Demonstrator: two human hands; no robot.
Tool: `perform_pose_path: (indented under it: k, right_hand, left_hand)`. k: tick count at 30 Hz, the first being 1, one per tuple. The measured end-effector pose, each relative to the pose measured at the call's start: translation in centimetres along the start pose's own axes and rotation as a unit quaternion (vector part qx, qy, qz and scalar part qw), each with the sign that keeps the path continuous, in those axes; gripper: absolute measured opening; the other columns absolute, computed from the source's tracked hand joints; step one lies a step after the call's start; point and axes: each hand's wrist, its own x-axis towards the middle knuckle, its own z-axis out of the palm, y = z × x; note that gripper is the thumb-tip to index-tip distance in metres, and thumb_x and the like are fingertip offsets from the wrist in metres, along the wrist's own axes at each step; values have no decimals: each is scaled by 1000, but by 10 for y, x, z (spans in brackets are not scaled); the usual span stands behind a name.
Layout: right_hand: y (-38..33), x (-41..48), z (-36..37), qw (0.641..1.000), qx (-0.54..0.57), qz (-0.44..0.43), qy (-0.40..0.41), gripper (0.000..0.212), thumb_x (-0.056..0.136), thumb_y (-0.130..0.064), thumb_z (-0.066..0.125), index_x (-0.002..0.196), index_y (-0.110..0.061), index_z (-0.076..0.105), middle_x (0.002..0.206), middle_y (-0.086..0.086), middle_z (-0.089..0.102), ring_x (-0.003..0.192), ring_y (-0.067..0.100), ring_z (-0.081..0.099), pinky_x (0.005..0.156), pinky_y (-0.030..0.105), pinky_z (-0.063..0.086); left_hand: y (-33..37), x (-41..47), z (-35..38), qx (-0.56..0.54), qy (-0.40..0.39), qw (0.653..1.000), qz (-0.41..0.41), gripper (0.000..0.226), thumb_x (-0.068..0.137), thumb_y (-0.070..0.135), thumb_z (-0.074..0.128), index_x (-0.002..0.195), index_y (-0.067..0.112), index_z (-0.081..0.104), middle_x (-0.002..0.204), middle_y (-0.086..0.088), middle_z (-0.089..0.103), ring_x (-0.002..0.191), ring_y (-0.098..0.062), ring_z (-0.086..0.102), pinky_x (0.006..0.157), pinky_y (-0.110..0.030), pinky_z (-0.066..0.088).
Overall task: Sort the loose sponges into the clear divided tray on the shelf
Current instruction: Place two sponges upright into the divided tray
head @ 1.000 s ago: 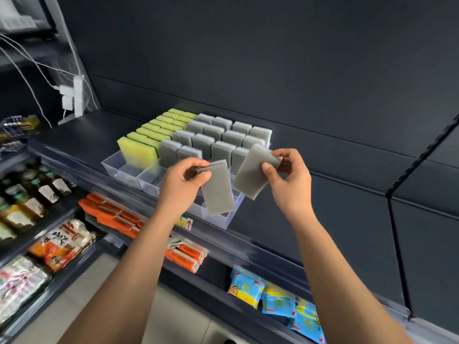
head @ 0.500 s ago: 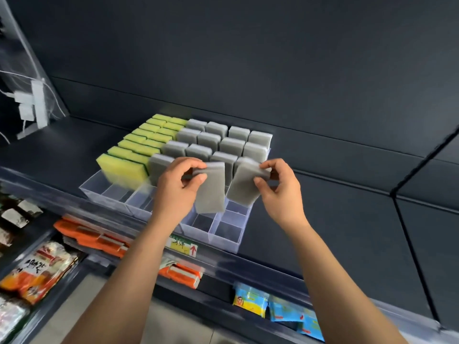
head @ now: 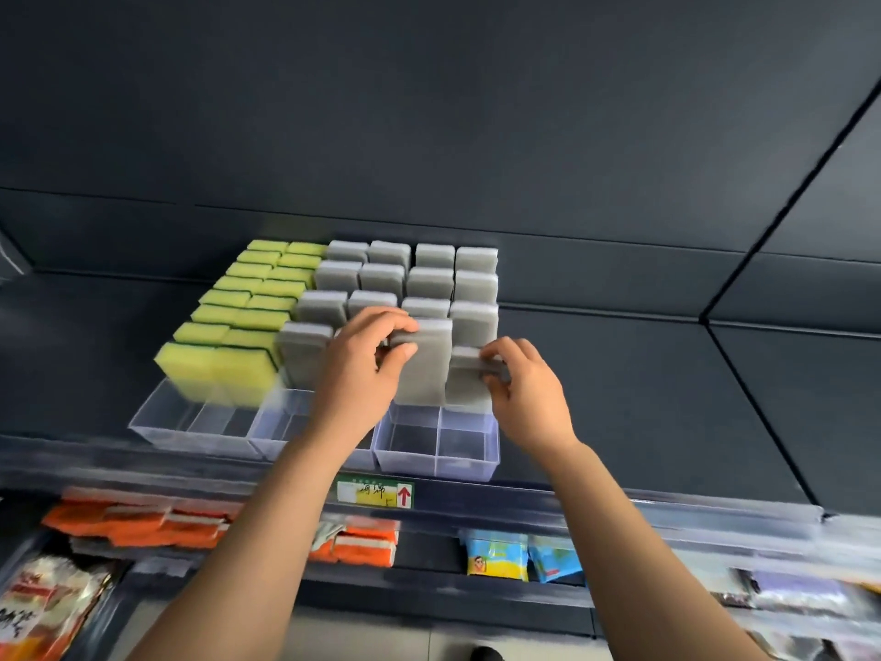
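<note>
Dropping from mid-air a sec ago, both grey pcs now look near-seated in the clear tray [head: 436,462], 3 o'clock side; L hand [head: 362,374] pinches the L sponge [head: 424,369] by its top, R hand [head: 527,398] pinches the R sponge [head: 469,388]; front row unfilled, so sorting's not done.

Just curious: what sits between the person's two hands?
In the head view, two upright sponges side by side: the left hand grips the left grey sponge, the right hand the right grey sponge.

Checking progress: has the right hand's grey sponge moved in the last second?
Yes: the sponge in the right hand moved down into the clear tray's right column.
</note>
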Motion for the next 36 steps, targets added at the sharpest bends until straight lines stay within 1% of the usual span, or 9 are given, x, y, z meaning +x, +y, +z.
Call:
perform_pose_path:
  k: [4, 9, 16, 19, 22, 25, 28, 32, 36]
  right_hand:
    - [-7, -1, 5, 998, -40, 6, 45, 19, 84, -1, 57, 100, -10, 59, 110, 2, 55, 88, 24, 55, 65, 27, 41]
    - [-9, -1, 6, 995, -78, -5, 55, 18, 82, -1, 59, 98, -8, 61, 110, 3, 57, 97, 25, 55, 69, 32, 47]
    - [-7, -3, 2, 994, -88, -32, 54, 40, 84, -1, 58, 121, -17, 60, 111, 3, 59, 96, 24, 57, 70, 31, 48]
    - [-6, -2, 2, 992, -95, -46, 64, 38, 80, 1, 60, 114, -15, 66, 107, 3, 61, 95, 26, 58, 65, 32, 50]
    - [-7, 0, 4, 989, -111, -64, 79, 33, 73, 0, 70, 104, -13, 70, 105, 3, 65, 92, 27, 61, 63, 29, 51]
    - [-7, 2, 5, 982, -133, -89, 96, 28, 65, -3, 80, 91, -10, 72, 101, 2, 69, 87, 27, 64, 63, 25, 52]
    - [-9, 3, 7, 979, -140, -104, 105, 24, 63, -3, 82, 84, -8, 73, 96, 3, 70, 82, 27, 65, 61, 25, 53]
    - [-8, 4, 9, 977, -141, -113, 110, 24, 63, -1, 82, 84, -8, 73, 92, 2, 71, 77, 27, 64, 58, 26, 54]
    - [-9, 3, 9, 976, -152, -109, 110, 26, 64, -1, 81, 88, -7, 72, 93, 3, 71, 79, 28, 64, 63, 27, 54]
  left_hand:
    - [-1, 4, -2, 15, -11, 998, 57, 16, 83, 3, 64, 97, 10, 66, 103, 10, 52, 96, -6, 53, 84, -35, 51]
    - [-9, 10, 1, 35, -6, 997, 67, 16, 82, 0, 63, 96, 8, 65, 105, -1, 57, 96, -15, 55, 84, -34, 48]
    - [-10, 10, 9, 79, -19, 995, 59, 16, 82, 0, 64, 95, 9, 64, 103, -2, 59, 90, -15, 56, 77, -20, 41]
    - [-9, 7, 9, 115, -35, 991, 61, 16, 82, 0, 64, 95, 8, 64, 103, -3, 61, 88, -19, 59, 75, -23, 41]
    - [-9, 8, 11, 152, -46, 984, 76, 18, 79, -2, 67, 94, 7, 65, 102, -5, 63, 89, -24, 61, 76, -31, 47]
    - [-12, 10, 12, 206, -53, 971, 106, 18, 69, -5, 74, 82, 5, 68, 100, -11, 65, 91, -31, 61, 80, -40, 50]
    - [-18, 10, 15, 205, -73, 968, 122, 18, 65, -10, 75, 72, 5, 67, 87, -9, 64, 79, -30, 60, 70, -38, 53]
    - [-24, 10, 17, 213, -87, 965, 128, 26, 64, -14, 73, 79, 6, 66, 80, -6, 65, 73, -28, 59, 64, -36, 53]
    - [-26, 10, 17, 233, -94, 958, 135, 32, 59, -18, 72, 76, 8, 66, 76, -4, 64, 70, -25, 58, 61, -36, 52]
